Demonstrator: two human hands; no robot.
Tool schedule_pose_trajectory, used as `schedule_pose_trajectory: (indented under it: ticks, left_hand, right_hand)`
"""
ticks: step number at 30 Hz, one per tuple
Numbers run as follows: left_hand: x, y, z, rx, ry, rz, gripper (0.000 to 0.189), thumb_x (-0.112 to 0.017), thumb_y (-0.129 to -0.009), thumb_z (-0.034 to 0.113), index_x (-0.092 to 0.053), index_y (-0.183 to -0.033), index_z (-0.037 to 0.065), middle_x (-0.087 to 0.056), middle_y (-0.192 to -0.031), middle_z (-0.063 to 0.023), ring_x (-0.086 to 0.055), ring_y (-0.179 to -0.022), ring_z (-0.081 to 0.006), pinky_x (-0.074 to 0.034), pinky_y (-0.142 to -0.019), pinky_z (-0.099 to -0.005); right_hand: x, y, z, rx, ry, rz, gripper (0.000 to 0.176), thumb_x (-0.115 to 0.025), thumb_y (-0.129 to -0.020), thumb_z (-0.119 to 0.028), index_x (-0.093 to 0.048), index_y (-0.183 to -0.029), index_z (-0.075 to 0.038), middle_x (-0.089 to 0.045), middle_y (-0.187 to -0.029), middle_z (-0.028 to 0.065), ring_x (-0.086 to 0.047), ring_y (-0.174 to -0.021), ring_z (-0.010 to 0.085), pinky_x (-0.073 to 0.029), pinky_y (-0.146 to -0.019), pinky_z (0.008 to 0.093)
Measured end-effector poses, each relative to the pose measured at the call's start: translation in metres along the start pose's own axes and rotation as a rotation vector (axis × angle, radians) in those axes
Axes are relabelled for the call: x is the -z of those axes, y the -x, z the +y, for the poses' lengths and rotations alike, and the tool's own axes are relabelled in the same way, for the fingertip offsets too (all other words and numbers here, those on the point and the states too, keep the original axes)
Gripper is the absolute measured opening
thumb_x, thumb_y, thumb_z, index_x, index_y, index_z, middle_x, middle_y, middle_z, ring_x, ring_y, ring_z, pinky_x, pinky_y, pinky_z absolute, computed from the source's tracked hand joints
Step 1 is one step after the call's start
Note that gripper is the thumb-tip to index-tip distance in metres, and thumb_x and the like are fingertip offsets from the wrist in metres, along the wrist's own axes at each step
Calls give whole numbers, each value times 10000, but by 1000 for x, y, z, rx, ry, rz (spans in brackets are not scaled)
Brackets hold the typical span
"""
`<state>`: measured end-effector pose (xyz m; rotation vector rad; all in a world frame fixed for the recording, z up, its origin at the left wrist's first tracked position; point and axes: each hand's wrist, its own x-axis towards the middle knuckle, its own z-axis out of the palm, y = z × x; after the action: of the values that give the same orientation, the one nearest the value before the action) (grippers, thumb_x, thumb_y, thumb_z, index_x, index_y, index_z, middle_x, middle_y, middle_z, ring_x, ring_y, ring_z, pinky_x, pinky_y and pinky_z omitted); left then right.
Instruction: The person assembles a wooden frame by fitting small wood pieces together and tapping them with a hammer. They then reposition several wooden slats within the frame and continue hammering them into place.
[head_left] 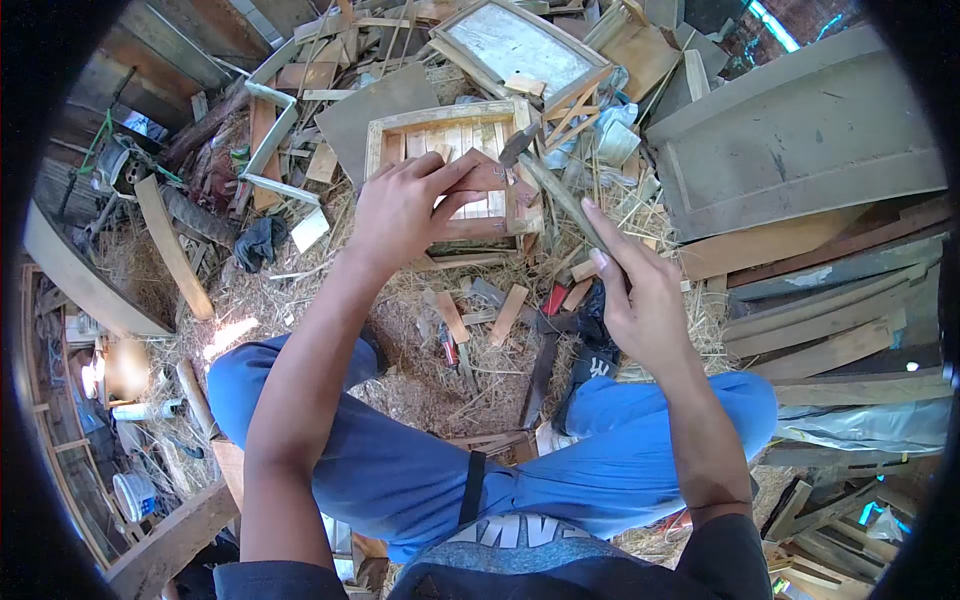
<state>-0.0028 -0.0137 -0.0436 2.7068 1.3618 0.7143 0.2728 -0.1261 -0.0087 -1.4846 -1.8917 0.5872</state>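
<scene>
My right hand (640, 290) is closed around the wooden handle of a hammer (570, 200). The hammer's metal head is up at the right corner of a shallow wooden frame (377, 150) with slats inside. At that same frame my left hand (405, 205) grips a reddish-brown piece of wood (483, 173), thumb below and fingers above. The wood's right end lies close under the hammer head, where small bits of metal, perhaps nails, show. Part of the wood and of the frame's left side is hidden behind my left hand.
Straw and wood scraps cover the ground. A red-handled tool (449, 345) lies between my legs, near short boards (508, 315). Behind the frame leans a framed pane (515, 55). A large panel (790, 130) and stacked planks (830, 320) line the right side.
</scene>
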Motion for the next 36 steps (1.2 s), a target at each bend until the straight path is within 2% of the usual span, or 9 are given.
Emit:
schedule_pose_trajectory:
  ticks: [7,10,15,19,22,24,28,31,36]
  left_hand:
    - [1,-4,1,5,-42,16,373,-701,-927,370,-707,-1238,164,-662,-874,-70,-694,-796,-330,-548,-697,-430]
    - [9,-8,6,148,13,-45,374,-672,-961,374,-700,-1258,149,-686,-894,-93,-699,-800,-347,-551,-690,-437]
    - [13,-15,8,303,188,20,343,-666,-989,307,-714,-1241,79,-717,-948,-154,-700,-806,-377,-541,-691,-423]
    - [8,-16,6,293,236,109,348,-665,-997,285,-711,-1254,54,-718,-932,-192,-713,-772,-349,-532,-688,-398]
    - [4,-18,6,256,298,193,367,-645,-1016,293,-700,-1279,44,-710,-827,-172,-694,-684,-231,-513,-647,-349]
    - [10,-19,13,535,465,60,371,-613,-1041,308,-699,-1296,52,-658,-708,-85,-610,-635,-100,-469,-594,-299]
    - [0,-14,14,581,657,138,364,-585,-1060,338,-747,-1210,48,-600,-697,-3,-516,-590,-51,-431,-543,-270]
    - [0,-11,17,678,867,67,386,-547,-1080,356,-708,-1230,39,-601,-727,4,-527,-553,-56,-428,-504,-256]
    - [8,-9,28,629,1089,26,494,-435,-1120,302,-327,-1568,125,-638,-832,-58,-591,-499,-92,-450,-420,-231]
  right_hand:
    - [-8,-1,2,-108,-85,48,495,-651,-953,-66,-569,-1440,-84,-707,-1026,261,-711,-863,378,-542,-790,437]
    - [-13,-3,5,-39,-122,157,400,-673,-954,-97,-628,-1345,-28,-722,-937,219,-709,-773,292,-541,-743,384]
    - [-14,-7,5,-286,-222,136,266,-710,-949,-137,-675,-1156,26,-648,-727,84,-546,-621,112,-458,-599,306]
    - [-16,-13,5,-350,-239,111,246,-725,-937,-136,-683,-1129,12,-618,-711,40,-503,-612,93,-424,-570,299]
    - [-26,-17,16,-409,-275,129,243,-752,-929,-156,-687,-1099,4,-600,-702,1,-489,-602,81,-407,-559,281]
    - [-30,-20,22,-548,-551,74,229,-755,-945,-195,-686,-1056,-8,-576,-691,-27,-448,-555,50,-359,-508,255]
    - [-28,-28,14,-620,-764,65,230,-742,-968,-236,-673,-1034,-27,-524,-659,-62,-402,-489,26,-309,-436,233]
    - [-26,-33,6,-614,-851,111,223,-713,-990,-267,-622,-998,-63,-439,-615,-69,-383,-437,33,-304,-360,219]
    - [-19,-42,5,-534,-867,151,287,-685,-1007,-306,-654,-1097,-35,-505,-636,-57,-411,-457,18,-326,-366,212]
